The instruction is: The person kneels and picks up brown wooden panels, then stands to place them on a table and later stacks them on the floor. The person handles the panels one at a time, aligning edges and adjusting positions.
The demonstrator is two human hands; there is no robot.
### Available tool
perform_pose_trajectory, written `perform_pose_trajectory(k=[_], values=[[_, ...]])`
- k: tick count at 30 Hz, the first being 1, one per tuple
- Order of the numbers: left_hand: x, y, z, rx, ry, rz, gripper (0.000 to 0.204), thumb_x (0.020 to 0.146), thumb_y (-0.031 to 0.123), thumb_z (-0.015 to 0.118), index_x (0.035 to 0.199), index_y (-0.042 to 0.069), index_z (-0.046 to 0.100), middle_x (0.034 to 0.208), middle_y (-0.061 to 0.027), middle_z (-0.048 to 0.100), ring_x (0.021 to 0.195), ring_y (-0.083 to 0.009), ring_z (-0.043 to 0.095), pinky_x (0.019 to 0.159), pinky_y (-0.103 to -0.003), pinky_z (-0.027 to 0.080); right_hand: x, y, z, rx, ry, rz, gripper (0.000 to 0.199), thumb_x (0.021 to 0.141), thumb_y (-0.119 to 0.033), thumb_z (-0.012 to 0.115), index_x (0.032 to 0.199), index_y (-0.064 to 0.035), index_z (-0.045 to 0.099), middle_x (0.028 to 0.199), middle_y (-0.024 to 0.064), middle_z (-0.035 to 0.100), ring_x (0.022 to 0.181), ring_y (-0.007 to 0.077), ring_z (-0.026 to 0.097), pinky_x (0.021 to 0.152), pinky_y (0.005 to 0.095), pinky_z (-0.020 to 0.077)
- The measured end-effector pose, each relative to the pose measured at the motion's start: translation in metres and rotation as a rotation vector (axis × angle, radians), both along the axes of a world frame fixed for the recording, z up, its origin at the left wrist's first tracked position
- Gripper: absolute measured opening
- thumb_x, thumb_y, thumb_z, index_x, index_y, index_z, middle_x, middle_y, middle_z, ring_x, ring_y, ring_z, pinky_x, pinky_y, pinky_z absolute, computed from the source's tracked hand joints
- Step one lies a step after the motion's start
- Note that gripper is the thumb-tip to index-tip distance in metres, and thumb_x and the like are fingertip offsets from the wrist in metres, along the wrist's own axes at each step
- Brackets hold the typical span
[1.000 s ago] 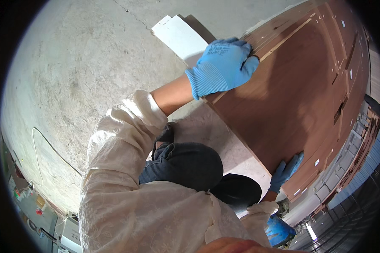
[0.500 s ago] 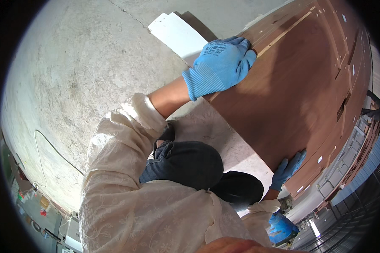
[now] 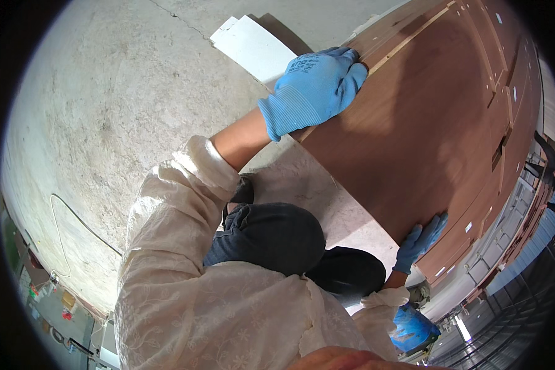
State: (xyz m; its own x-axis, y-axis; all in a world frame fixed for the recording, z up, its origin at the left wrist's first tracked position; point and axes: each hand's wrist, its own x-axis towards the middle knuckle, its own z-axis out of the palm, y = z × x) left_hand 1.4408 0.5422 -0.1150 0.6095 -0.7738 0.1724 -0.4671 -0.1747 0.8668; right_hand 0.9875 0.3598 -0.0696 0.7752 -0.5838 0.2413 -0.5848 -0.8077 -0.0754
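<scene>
My left hand [image 3: 317, 89], in a blue knitted glove with dark fingertips, rests near the left edge of a large brown wooden panel [image 3: 407, 135]. Its fingers are bent and pressed together over a pale strip [image 3: 407, 42] that runs along the panel. Whatever lies beneath the palm and fingertips is hidden. Farther right, my right hand [image 3: 420, 242], gloved in blue too, lies flat on the panel's near corner with its fingers stretched out.
White boards [image 3: 253, 49] lie on the concrete floor beyond my left hand. More brown boards with slots [image 3: 499, 148] reach to the right. A blue container [image 3: 413, 327] stands by my right forearm. A thin cable [image 3: 83, 222] crosses the floor at left.
My left hand appears slightly farther left and up, along with a small shift of the whole view. The right hand stays flat on the panel.
</scene>
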Motion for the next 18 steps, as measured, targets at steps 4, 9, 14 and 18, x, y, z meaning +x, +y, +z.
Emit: perform_pose_trajectory(k=[4,9,14,18], values=[[-0.001,0.002,0.005,-0.050,-0.063,0.042,0.044,0.107,0.033,0.054,0.127,-0.003,0.068,0.114,-0.0273,0.072,0.099,-0.0444,0.071,0.088,-0.046,0.058,0.005,0.001,0.001,0.054,-0.036,-0.003,0.060,0.111,-0.039,0.049,0.157,-0.0008,0.043,0.166,0.0247,0.036,0.151,0.0466,0.036,0.123,0.0566,0.0279],[-0.007,-0.002,0.017,-0.019,0.021,0.081,0.041,0.104,0.032,0.056,0.114,-0.005,0.071,0.114,-0.0280,0.071,0.101,-0.0453,0.069,0.090,-0.047,0.056,0.003,-0.004,0.013,0.032,-0.007,-0.015,0.058,0.106,-0.032,0.055,0.155,-0.0022,0.046,0.164,0.0244,0.040,0.152,0.0446,0.037,0.124,0.0558,0.0277],[-0.005,-0.001,0.021,0.043,0.044,0.032,0.045,0.106,0.030,0.056,0.126,-0.008,0.066,0.122,-0.0306,0.070,0.112,-0.0465,0.068,0.098,-0.045,0.054,0.049,-0.136,0.025,-0.140,-0.087,0.100,0.064,0.100,-0.039,0.061,0.151,-0.0013,0.050,0.161,0.0265,0.044,0.147,0.0461,0.043,0.121,0.0544,0.0336],[-0.004,-0.001,0.016,0.022,0.074,0.021,0.043,0.106,0.026,0.057,0.127,-0.009,0.066,0.120,-0.0312,0.070,0.110,-0.0452,0.070,0.098,-0.045,0.054,0.152,-0.218,0.043,0.102,-0.266,-0.621,0.060,0.100,-0.054,0.062,0.129,-0.0014,0.069,0.143,0.0235,0.063,0.133,0.0439,0.056,0.101,0.0542,0.0496]])
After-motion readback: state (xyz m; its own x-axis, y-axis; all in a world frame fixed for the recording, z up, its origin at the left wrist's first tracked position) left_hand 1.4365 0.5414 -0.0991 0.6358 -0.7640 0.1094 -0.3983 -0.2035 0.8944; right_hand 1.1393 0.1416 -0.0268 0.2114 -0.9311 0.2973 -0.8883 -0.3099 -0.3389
